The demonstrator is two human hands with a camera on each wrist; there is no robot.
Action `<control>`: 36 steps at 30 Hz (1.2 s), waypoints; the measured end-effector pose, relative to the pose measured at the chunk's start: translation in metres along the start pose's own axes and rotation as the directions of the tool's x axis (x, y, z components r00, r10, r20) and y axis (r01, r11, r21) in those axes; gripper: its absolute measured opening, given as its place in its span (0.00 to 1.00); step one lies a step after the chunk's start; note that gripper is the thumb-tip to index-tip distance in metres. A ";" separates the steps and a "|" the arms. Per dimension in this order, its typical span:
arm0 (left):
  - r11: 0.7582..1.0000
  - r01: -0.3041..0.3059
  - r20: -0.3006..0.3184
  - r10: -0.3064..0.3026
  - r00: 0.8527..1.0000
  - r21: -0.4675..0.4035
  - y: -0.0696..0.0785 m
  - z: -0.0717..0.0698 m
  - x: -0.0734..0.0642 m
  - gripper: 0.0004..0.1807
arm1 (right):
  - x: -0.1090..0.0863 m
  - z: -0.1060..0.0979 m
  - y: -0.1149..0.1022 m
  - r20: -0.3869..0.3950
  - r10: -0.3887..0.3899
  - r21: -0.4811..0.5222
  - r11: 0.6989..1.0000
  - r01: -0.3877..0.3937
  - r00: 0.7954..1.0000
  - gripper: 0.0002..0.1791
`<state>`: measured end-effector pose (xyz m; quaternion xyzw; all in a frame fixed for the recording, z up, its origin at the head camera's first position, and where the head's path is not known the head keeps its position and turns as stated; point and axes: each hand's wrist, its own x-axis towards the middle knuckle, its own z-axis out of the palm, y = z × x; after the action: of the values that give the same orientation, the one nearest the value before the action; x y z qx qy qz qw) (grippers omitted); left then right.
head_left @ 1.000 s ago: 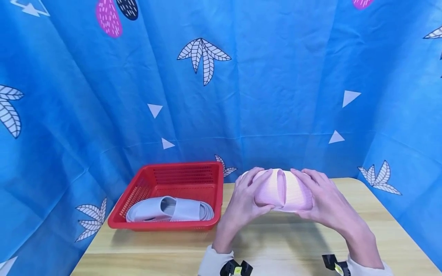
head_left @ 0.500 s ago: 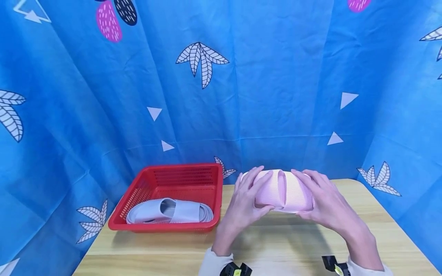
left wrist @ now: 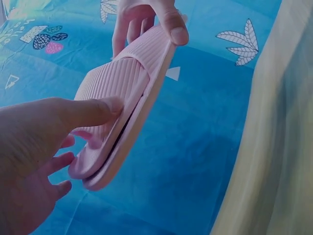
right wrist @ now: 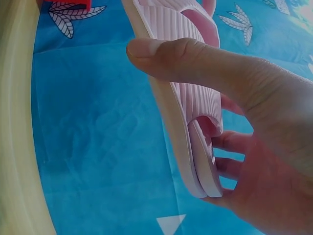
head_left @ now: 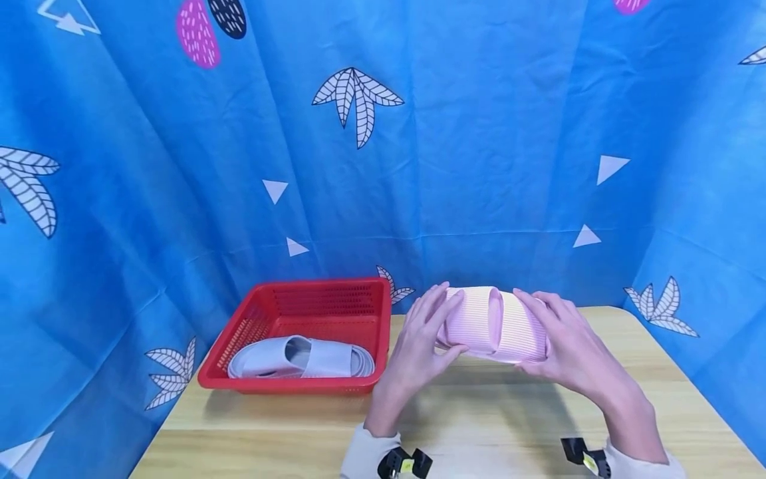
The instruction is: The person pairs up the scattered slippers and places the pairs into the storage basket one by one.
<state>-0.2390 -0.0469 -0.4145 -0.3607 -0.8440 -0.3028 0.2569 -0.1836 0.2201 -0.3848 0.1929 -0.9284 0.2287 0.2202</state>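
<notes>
A pair of pink ribbed slide slippers (head_left: 473, 319) is held up over the table, fitted into each other with the two straps side by side. My left hand (head_left: 421, 336) grips their left end; in the left wrist view its thumb (left wrist: 105, 110) lies across one strap while the other fingers are partly hidden behind. At the opposite end, my right hand (head_left: 568, 342) holds the pair, with its thumb (right wrist: 161, 56) along the sole edge and fingers curled behind, as the right wrist view shows.
A red plastic basket (head_left: 293, 384) stands on the wooden table (head_left: 287, 439) to the left. Inside it lies a pair of pale grey slide slippers (head_left: 329, 359). A blue patterned curtain (head_left: 479, 133) hangs behind and along both sides.
The pink slippers have tilted slightly, their left end a little higher. My left hand has shifted slightly left and up along them. The head view has moved a little.
</notes>
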 end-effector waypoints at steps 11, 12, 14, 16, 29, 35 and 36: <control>0.995 0.070 -0.013 -0.069 0.998 0.067 -0.010 -0.006 -0.018 0.47 | -0.008 0.007 0.010 -0.042 -0.018 -0.014 1.000 0.018 0.999 0.67; 0.995 0.070 -0.015 -0.069 0.997 0.070 -0.011 -0.007 -0.020 0.47 | -0.008 0.008 0.011 -0.049 -0.024 -0.016 1.000 0.023 0.998 0.67; 0.995 0.071 -0.012 -0.070 0.997 0.071 -0.013 -0.010 -0.025 0.43 | -0.010 0.009 0.014 -0.068 -0.038 -0.022 0.999 0.036 0.997 0.68; 0.994 0.068 -0.012 -0.068 0.998 0.087 -0.016 -0.012 -0.031 0.38 | -0.011 0.011 0.016 -0.085 -0.050 -0.027 0.998 0.048 0.995 0.68; 0.971 0.154 -0.061 -0.145 0.988 0.183 -0.037 -0.044 -0.069 0.28 | -0.017 0.019 0.018 -0.125 -0.069 -0.003 0.998 0.069 0.990 0.69; 0.943 0.216 -0.082 -0.202 0.976 0.251 -0.049 -0.064 -0.090 0.26 | -0.015 0.023 0.015 -0.137 -0.079 -0.008 0.997 0.079 0.987 0.69; 0.939 0.225 -0.087 -0.209 0.974 0.261 -0.051 -0.067 -0.095 0.26 | -0.014 0.023 0.014 -0.137 -0.080 -0.008 0.997 0.079 0.987 0.69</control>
<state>-0.2059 -0.1650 -0.4465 -0.2183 -0.9040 -0.2222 0.2928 -0.1858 0.2234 -0.4152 0.2134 -0.9030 0.2312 0.2926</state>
